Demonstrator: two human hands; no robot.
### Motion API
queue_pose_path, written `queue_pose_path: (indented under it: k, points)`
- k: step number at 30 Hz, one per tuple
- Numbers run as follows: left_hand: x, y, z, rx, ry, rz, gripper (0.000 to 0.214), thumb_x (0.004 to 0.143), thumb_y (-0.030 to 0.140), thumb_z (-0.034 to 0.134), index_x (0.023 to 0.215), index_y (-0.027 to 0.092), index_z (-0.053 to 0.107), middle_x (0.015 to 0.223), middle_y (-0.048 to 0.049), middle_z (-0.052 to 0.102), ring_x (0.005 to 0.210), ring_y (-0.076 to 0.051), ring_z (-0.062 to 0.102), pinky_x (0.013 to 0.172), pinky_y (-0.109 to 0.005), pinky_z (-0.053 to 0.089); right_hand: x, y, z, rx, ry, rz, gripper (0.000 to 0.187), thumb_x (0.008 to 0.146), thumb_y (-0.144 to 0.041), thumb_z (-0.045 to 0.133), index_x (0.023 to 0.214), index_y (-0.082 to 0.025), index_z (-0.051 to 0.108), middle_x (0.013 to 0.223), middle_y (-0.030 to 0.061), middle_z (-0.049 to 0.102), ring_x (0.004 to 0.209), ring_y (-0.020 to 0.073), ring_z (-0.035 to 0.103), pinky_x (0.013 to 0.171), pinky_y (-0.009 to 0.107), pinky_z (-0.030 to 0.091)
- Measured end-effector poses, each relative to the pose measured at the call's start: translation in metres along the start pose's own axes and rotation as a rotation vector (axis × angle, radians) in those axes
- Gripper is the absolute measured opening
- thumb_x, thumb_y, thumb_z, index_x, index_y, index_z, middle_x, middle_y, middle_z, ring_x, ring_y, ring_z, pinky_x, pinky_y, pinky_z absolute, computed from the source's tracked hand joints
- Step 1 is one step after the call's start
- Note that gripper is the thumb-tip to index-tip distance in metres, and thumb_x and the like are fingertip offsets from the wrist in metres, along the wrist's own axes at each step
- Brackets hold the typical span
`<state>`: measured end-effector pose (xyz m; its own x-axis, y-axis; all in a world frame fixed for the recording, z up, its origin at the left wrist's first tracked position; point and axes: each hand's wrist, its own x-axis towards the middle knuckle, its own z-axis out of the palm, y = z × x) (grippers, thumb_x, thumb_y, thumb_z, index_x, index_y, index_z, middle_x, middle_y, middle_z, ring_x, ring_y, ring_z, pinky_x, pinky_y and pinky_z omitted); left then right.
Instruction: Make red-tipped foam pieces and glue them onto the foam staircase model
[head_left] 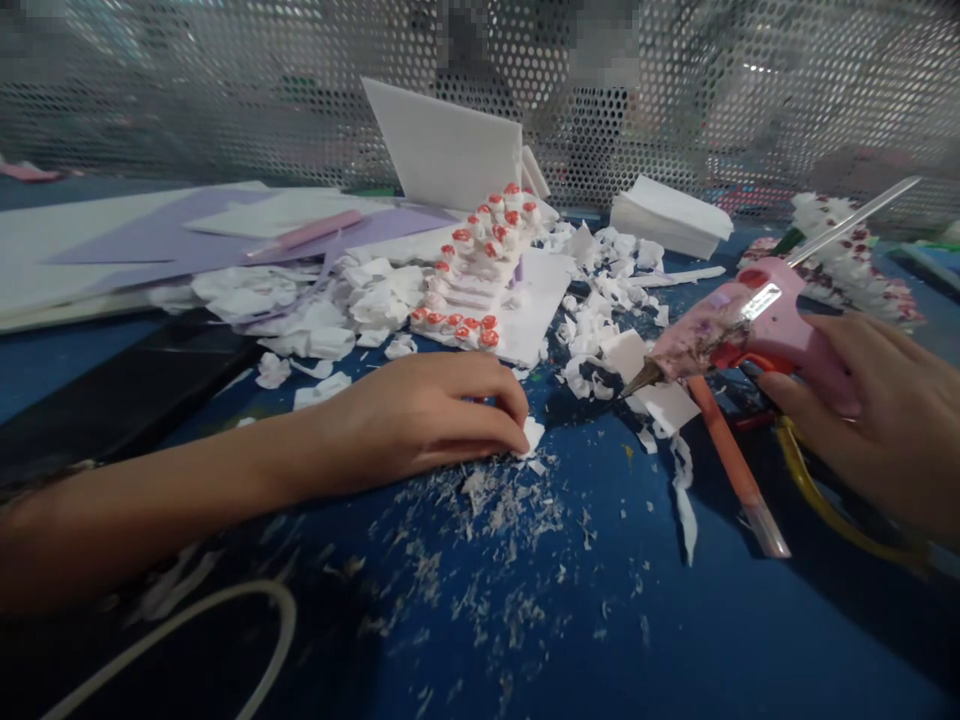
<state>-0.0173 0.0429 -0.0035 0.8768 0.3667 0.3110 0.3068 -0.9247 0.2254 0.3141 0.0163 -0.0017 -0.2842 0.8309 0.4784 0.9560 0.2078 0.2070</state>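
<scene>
My left hand [450,405] rests low over the blue table, its fingertips closed on a small white paper scrap [533,436]. Wrapped around the handle of a pink hot glue gun [750,315] is my right hand [889,410]. The gun's dark metal nozzle points left and down, and a clear glue stick [855,220] juts from its back. Just beyond my left hand stands a white paper model [534,310] with rows of small white pieces topped in red [463,240].
Crumpled white paper [292,305] lies left of the model, with more [600,290] to its right. Purple and white sheets [135,235] spread at the back left. An orange pen [731,460] and yellow-handled scissors [817,500] lie near the glue gun. Behind stands a perforated metal screen [300,110].
</scene>
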Motion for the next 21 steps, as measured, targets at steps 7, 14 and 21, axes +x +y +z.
queue_pose_path:
  k: [7, 14, 21]
  points:
    - [0.000, -0.001, 0.000, -0.034, -0.016, 0.025, 0.018, 0.087, 0.015, 0.046, 0.091, 0.017, 0.064, 0.092, -0.0058, 0.066, 0.083, -0.011, 0.060, 0.077, -0.019, 0.042, 0.001, 0.001, -0.002, 0.019, 0.002, 0.003, 0.053, 0.082, -0.060, 0.029, 0.109, -0.018, 0.046, 0.092, 0.0065, 0.056, 0.075, 0.0214, 0.054, 0.054, 0.029, 0.033]
    - [0.006, -0.001, 0.000, -0.132, -0.055, -0.007, 0.019, 0.087, 0.015, 0.047, 0.094, 0.016, 0.065, 0.096, -0.0068, 0.066, 0.088, -0.011, 0.059, 0.082, -0.019, 0.044, 0.003, 0.010, -0.002, 0.045, -0.010, 0.065, 0.046, 0.081, -0.060, 0.031, 0.098, -0.020, 0.046, 0.077, 0.0039, 0.051, 0.062, 0.0172, 0.046, 0.053, 0.028, 0.030]
    - [0.007, -0.003, -0.002, -0.174, -0.111, -0.010, 0.023, 0.086, 0.012, 0.048, 0.101, 0.018, 0.065, 0.101, -0.0068, 0.067, 0.091, -0.013, 0.058, 0.083, -0.024, 0.044, 0.005, 0.024, 0.002, 0.043, -0.028, 0.110, 0.037, 0.080, -0.057, 0.034, 0.086, -0.021, 0.042, 0.074, 0.0018, 0.048, 0.051, 0.0120, 0.033, 0.049, 0.026, 0.025]
